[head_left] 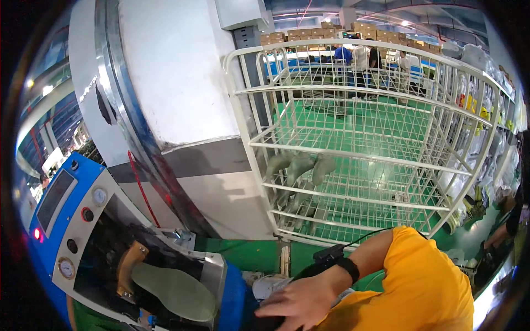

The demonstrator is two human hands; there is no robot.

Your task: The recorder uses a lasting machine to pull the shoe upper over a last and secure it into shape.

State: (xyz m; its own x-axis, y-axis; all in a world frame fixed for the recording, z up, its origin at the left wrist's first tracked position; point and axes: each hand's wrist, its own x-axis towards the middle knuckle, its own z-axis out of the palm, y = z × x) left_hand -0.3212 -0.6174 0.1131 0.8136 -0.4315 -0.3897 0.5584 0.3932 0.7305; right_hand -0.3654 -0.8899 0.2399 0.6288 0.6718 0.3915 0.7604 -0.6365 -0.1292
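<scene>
A yellow sleeve (pixel 428 284) leads to the right hand (pixel 301 298), fingers (pixel 270 309) loosely spread just beside the machine's blue edge (pixel 233 292). A grey-green sole (pixel 176 291) lies inside the machine (pixel 77 229); green floor (pixel 248 251) shows between machine and white wire cart (pixel 364 157).

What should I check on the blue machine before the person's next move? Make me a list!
1. Green sole-shaped piece lying on the blue machine: ok.
2. Right hand off the green sole-shaped piece: ok, it is to the right of it.
3. Right hand empty: cannot tell, its palm is hidden.
4. Left hand out of the way: cannot tell, it is not in view.
5. Red light dark: not ok, it is glowing, though what that means does not show.
6. Lower gauge reading: cannot tell, it is too small to read.
</scene>
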